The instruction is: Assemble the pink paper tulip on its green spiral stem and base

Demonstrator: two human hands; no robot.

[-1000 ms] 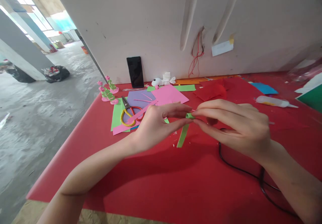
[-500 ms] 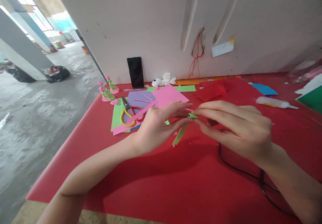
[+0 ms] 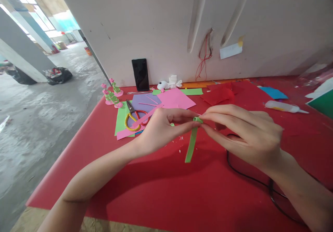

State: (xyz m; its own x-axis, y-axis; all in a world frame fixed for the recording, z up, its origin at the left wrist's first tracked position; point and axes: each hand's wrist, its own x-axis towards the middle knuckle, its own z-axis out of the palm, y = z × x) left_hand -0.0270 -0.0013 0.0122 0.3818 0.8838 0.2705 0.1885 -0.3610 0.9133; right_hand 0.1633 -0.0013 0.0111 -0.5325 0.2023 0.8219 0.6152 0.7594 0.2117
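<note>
A narrow green paper strip hangs between my hands above the red table. Its upper end is curled into a small roll, and the loose tail points down. My left hand pinches the roll from the left with thumb and fingertips. From the right, my right hand grips the same curled end, its fingers closed together. Part of the roll is hidden by the fingertips. To the left of my left hand lie scissors with one yellow and one red handle, on sheets of coloured paper.
Small pink-and-green paper flowers stand at the left edge. A phone leans on the wall. Pink paper, red paper, a glue bottle and blue paper lie behind. A dark cable runs at right.
The tail of the green strip has swung from slanting left to hanging more steeply, and more of it shows. Both hands stay nearly in place, still pinching the curled end.
</note>
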